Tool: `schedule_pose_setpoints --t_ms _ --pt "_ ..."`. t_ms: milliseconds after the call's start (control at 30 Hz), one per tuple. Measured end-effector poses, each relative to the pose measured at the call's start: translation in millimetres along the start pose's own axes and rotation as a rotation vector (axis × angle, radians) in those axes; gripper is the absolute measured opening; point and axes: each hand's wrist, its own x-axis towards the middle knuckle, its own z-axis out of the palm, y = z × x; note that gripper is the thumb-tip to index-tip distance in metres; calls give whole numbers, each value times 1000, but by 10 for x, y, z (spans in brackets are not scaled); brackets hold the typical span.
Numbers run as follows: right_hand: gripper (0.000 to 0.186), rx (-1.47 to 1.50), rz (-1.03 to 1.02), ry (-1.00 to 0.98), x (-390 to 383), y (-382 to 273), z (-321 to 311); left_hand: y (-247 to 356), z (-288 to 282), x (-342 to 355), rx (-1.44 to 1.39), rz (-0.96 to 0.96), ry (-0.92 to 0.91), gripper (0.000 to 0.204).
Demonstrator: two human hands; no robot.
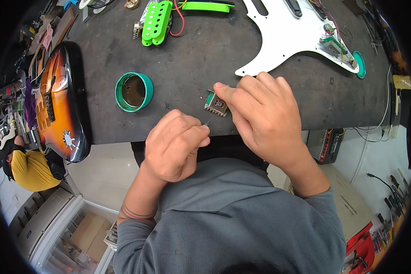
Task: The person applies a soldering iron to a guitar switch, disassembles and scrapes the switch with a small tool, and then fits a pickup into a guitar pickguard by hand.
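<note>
A small switch [216, 104] with a metal case, a green board and a row of pins lies near the table's front edge. My right hand [265, 114] has its index fingertip at the switch's upper corner, the other fingers curled in. The thumb is partly hidden, and the fingers look closed on the switch. To the left of it, my left hand [176, 144] is closed in a pinch. A tiny, thin bit shows at its fingertips, too small to name. Left of both hands stands a round green tub [148, 86] with dark brown stuff inside.
A bright green guitar pickup [155, 23] with wires lies at the back. A white pickguard [278, 41] with electronics spreads across the back right, beside a green lid [360, 65]. A sunburst guitar body [61, 109] rests along the left edge. A person in yellow [32, 169] is farther left.
</note>
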Motion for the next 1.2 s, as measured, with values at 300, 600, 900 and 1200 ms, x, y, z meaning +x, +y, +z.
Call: schedule_pose_setpoints --t_ms 300,600,900,1200 --pt "49 12 11 -169 26 -24 -143 -15 -29 -13 -45 -13 57 30" --pt "49 69 5 -19 -80 33 -9 133 -250 -121 -18 -31 175 34" --pt "15 250 99 79 -123 -76 -3 244 -42 84 47 -275 208 31" --pt "23 442 262 91 -197 -107 64 295 40 183 -135 -431 161 18"
